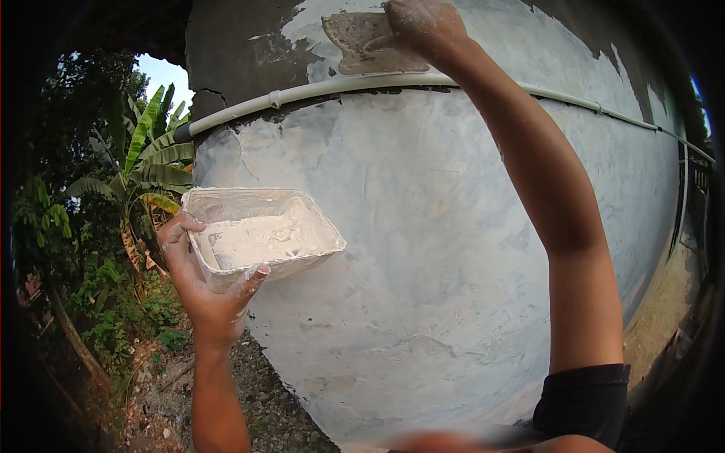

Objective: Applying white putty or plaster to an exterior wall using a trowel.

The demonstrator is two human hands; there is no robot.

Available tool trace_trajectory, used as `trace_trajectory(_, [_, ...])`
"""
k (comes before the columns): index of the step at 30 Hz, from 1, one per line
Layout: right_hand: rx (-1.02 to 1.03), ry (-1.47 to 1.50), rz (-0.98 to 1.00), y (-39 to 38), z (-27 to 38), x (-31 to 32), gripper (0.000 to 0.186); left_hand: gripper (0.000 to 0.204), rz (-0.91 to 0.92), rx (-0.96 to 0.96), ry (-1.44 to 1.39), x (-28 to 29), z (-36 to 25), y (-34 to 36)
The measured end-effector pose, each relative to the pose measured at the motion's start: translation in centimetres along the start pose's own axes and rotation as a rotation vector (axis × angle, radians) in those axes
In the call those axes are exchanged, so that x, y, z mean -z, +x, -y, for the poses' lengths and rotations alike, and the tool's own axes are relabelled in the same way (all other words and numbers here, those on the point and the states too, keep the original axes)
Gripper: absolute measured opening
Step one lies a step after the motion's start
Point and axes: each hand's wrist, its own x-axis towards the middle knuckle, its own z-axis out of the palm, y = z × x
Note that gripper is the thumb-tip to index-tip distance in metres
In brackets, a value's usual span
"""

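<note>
My left hand [208,291] grips a clear plastic tub [317,264] from below and the side, thumb along its near wall. Inside lies creamy off-white wall putty [260,240], spread unevenly and smeared up the walls. Raised high, my right hand [427,29] is closed around a putty-caked scraper [356,44] with a wide blade. The blade lies against the upper wall, just above a white pipe [340,87]; its handle is hidden in my fist. White residue coats the fingers of both hands.
A wall [423,264] coated in whitish putty fills the middle, with bare grey cement [234,45] at the upper left. The pipe runs across it on clips. Banana plants [155,151] and shrubs stand left, above stony ground [264,400]. A path [672,294] lies at the right.
</note>
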Motion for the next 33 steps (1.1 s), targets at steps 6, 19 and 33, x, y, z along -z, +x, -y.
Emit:
trace_trajectory(6, [0.187, 0.022, -0.227, -2.2, -0.2, 0.4, 0.013, 0.079, 0.047, -0.022, -0.001, -1.8, 1.1, 0.1])
trace_trajectory(19, [0.117, -0.089, -0.266, -5.6, 1.8, -1.5, 0.033, 0.078, 0.036, -0.048, -0.034, -2.4, 0.2, -0.2])
trace_trajectory(33, [-0.031, 0.139, -0.063, -2.6, -1.2, 0.9, 0.046, 0.081, -0.003, -0.087, 0.081, -0.9, -2.5, -0.1])
